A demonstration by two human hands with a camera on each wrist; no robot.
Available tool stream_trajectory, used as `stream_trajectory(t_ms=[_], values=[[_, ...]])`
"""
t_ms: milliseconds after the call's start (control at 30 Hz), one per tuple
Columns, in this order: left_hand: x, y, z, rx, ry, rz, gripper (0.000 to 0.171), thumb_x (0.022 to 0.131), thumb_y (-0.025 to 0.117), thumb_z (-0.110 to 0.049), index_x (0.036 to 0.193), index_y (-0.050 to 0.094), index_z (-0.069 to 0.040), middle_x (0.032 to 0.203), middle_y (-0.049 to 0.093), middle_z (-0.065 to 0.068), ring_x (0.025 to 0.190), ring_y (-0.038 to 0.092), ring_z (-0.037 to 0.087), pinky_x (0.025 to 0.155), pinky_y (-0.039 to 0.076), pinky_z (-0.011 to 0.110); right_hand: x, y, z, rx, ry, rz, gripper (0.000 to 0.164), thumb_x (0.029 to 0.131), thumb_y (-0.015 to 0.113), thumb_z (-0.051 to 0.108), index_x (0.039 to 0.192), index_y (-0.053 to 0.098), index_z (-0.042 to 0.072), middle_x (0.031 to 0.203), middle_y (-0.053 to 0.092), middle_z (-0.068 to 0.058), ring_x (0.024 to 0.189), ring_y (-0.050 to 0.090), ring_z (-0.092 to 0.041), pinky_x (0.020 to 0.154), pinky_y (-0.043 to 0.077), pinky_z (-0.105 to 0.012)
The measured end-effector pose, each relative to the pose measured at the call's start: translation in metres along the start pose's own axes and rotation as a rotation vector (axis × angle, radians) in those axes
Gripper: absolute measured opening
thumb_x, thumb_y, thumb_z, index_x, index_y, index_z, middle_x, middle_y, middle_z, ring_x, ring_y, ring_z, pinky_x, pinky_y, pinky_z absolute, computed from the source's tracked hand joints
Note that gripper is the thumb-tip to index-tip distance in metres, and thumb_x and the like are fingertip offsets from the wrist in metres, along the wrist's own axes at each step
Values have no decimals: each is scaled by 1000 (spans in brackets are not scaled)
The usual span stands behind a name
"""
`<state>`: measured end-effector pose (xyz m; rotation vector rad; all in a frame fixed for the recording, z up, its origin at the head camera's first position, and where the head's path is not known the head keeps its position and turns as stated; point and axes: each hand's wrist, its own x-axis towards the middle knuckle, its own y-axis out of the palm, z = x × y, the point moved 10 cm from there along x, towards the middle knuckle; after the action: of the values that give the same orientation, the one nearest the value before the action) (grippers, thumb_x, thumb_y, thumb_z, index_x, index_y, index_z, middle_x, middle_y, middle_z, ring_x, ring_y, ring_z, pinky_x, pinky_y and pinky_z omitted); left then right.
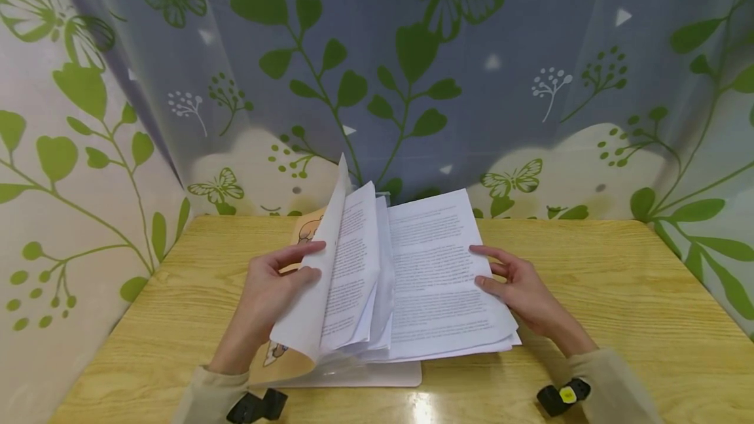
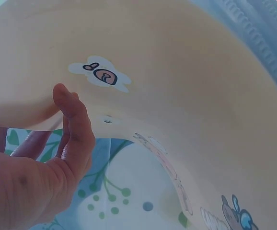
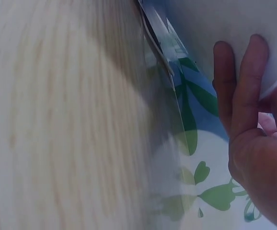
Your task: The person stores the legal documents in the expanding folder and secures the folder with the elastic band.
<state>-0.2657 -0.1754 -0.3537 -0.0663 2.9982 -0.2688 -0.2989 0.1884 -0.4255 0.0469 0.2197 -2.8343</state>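
A tan folder cover [image 1: 288, 362] with cartoon prints stands bent up at the left of a bundle of printed sheets [image 1: 438, 267]. My left hand [image 1: 268, 290] holds this cover near its left edge, thumb on the white side. In the left wrist view the cover's tan face [image 2: 177, 81] curves beside the fingers. Several sheets [image 1: 353, 247] fan upright in the middle. On the right, my right hand [image 1: 524, 290] pinches the right edge of the printed sheets between thumb and fingers. Two of its fingers [image 3: 246, 81] lie against the sheets' underside in the right wrist view.
Under the papers, a pale back cover [image 1: 377, 375] lies on the wood-grain table [image 1: 595, 280]. A leaf-and-butterfly curtain [image 1: 377, 70] hangs behind the table and at both sides. Black wrist devices [image 1: 562, 396] sit at both sleeves.
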Motion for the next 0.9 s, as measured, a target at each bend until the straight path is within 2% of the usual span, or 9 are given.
stream_trajectory(t_ms=[633,800,900], values=[[0,1,1,0,-1,9,40,93,67,-7,132,70,-16,140,59,12,87,71,17,69,60,29,7,17,9,-9,-40,-9,61,100,61,5,156,39,6,137,57,-33,95,73,-14,77,61,-31],[0,1,1,8,-4,6,40,93,66,-8,132,71,-16,140,58,12,83,70,18,67,59,28,7,22,12,-8,-36,-5,65,100,60,4,159,33,8,137,56,-35,93,73,-15,75,61,-30],[0,1,1,10,-5,2,40,93,67,-8,132,71,-17,140,58,12,79,70,18,66,59,29,8,23,11,-5,-20,-10,70,100,60,4,162,28,12,137,57,-34,90,74,-16,72,62,-32]])
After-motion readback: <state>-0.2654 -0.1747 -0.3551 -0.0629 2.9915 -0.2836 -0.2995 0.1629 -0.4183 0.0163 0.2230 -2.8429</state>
